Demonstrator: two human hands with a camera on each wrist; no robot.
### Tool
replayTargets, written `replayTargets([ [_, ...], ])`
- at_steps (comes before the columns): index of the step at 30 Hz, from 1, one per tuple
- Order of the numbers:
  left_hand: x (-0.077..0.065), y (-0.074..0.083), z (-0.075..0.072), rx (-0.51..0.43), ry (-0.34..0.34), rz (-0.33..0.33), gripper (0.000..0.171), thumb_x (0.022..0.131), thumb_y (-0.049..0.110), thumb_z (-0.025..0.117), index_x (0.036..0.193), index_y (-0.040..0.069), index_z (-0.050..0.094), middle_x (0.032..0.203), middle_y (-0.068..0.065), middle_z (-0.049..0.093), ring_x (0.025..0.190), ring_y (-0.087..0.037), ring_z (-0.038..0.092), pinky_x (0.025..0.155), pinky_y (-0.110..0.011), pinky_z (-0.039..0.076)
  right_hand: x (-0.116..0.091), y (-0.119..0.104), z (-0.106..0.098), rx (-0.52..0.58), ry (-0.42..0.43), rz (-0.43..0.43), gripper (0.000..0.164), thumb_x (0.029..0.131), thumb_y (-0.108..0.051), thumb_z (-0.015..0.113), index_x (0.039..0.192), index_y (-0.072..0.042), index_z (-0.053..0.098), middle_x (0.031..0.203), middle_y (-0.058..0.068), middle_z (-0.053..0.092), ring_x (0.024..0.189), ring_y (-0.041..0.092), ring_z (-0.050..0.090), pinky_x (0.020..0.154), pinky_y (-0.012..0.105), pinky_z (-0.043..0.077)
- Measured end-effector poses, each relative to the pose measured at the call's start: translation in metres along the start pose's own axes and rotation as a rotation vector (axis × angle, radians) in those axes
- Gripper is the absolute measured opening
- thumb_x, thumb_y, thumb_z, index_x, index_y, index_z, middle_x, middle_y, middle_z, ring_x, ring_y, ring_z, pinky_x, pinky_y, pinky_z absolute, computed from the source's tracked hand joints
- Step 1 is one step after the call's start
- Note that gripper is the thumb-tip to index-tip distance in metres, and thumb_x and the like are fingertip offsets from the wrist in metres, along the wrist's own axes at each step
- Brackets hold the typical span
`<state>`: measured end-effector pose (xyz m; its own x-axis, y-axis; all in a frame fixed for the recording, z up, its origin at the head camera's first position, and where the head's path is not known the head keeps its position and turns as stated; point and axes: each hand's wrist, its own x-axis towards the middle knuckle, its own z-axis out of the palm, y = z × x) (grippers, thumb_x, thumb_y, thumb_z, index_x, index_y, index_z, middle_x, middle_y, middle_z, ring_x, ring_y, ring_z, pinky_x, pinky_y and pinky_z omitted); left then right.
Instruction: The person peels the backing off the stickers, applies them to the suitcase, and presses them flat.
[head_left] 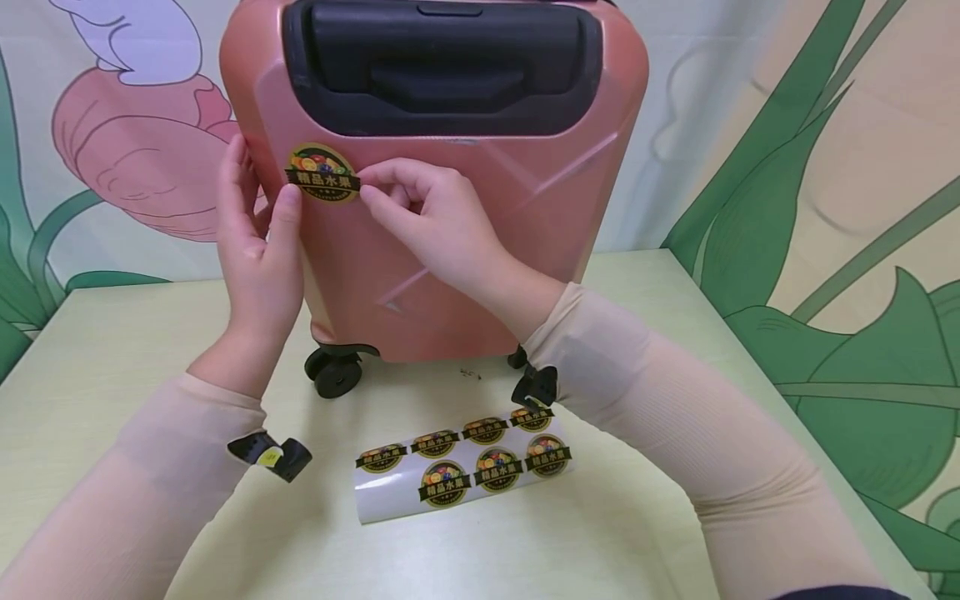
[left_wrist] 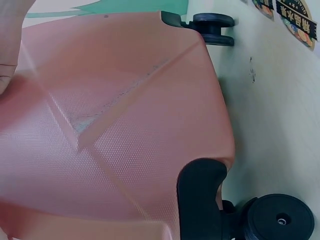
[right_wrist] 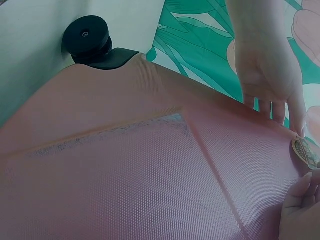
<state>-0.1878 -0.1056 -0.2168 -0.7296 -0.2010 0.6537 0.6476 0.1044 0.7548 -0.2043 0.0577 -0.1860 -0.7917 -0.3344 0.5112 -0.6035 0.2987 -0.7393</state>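
Note:
A pink hard-shell suitcase (head_left: 420, 321) stands on its wheels, with a black recessed handle panel (head_left: 450, 108) at its upper part. On its upper left face lies a round black-and-gold fruit sticker (head_left: 324, 173) with Chinese lettering. My right hand (head_left: 450, 229) pinches the sticker's right edge between thumb and forefinger. Along the suitcase's left side rests my left hand (head_left: 258, 258), fingers extended and thumb tip at the sticker's left edge. The right wrist view shows both hands around the sticker (right_wrist: 304, 151). Only part of the right hand (left_wrist: 6, 47) enters the left wrist view.
A sheet of matching stickers (head_left: 393, 493) lies on the pale table (head_left: 247, 550) in front of the suitcase. Black wheels (head_left: 336, 372) stick out beneath the case. Behind it hangs a backdrop (head_left: 832, 192) with painted leaves. Both forearms wear beige sleeves with black wrist straps.

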Motion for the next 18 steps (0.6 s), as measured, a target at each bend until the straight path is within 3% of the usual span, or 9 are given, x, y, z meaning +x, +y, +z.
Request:
replayTargets([
  [12,0.0031,-0.0009,0.0034,-0.003,0.053,0.000,0.048,0.092,0.013,0.052,0.137,0.003,0.036,0.131,-0.005,0.046,0.123,-0.015,0.041,0.098,-0.028,0.033,-0.0007,-0.0002,-0.0004,-0.004,0.005,0.009,0.021,0.090,-0.012,0.061,0.108,-0.004,0.067,0.064,0.007,0.049,0.060,0.018,0.045,0.056,0.024,0.036],
  [18,0.0049,-0.0041,0.0012,-0.007,0.068,-0.038,0.057,0.092,0.015,0.054,0.142,0.003,0.028,0.135,-0.004,0.041,0.124,-0.015,0.039,0.098,-0.027,0.033,0.0008,0.0001,0.0007,-0.010,0.007,0.003,0.021,0.090,-0.012,0.061,0.108,-0.003,0.067,0.064,0.007,0.049,0.060,0.018,0.045,0.056,0.024,0.036],
])
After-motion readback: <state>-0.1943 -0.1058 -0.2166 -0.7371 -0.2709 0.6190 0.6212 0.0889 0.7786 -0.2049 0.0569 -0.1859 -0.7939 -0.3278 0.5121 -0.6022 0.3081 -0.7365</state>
